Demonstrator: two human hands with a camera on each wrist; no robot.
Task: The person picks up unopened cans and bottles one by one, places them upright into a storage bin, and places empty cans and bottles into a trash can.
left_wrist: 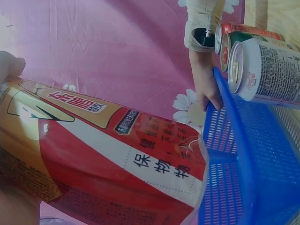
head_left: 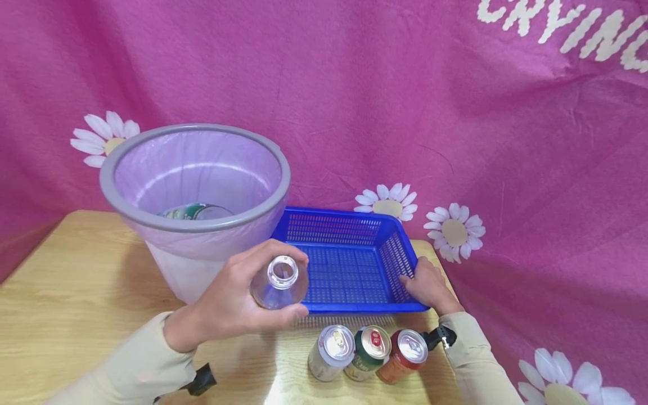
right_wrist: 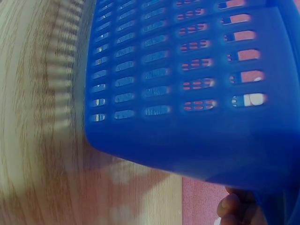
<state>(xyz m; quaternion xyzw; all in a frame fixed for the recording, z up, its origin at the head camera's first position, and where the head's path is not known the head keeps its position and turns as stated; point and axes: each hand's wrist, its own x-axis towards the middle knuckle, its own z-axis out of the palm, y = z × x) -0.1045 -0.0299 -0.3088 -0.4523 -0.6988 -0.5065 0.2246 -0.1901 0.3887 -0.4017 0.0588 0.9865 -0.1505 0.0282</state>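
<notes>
My left hand (head_left: 235,295) grips a clear plastic bottle (head_left: 279,289) above the table, its uncapped mouth turned up toward the head camera. In the left wrist view the bottle (left_wrist: 117,154) shows a red, white and yellow label. My right hand (head_left: 430,287) holds the right rim of a blue plastic basket (head_left: 364,308), thumb on the inner side and fingers outside. Close up in the right wrist view are the basket's slotted wall (right_wrist: 154,140) and some fingertips (right_wrist: 230,204). No objects show inside the visible part of the basket.
A grey-rimmed bin (head_left: 194,225) with a translucent liner stands at left, holding a green-labelled bottle (head_left: 194,211). In front of the basket stand a white can (head_left: 329,360), a green can (head_left: 365,354) and a red can (head_left: 400,360) on the wooden table (head_left: 66,304). A pink cloth (head_left: 329,101) hangs behind.
</notes>
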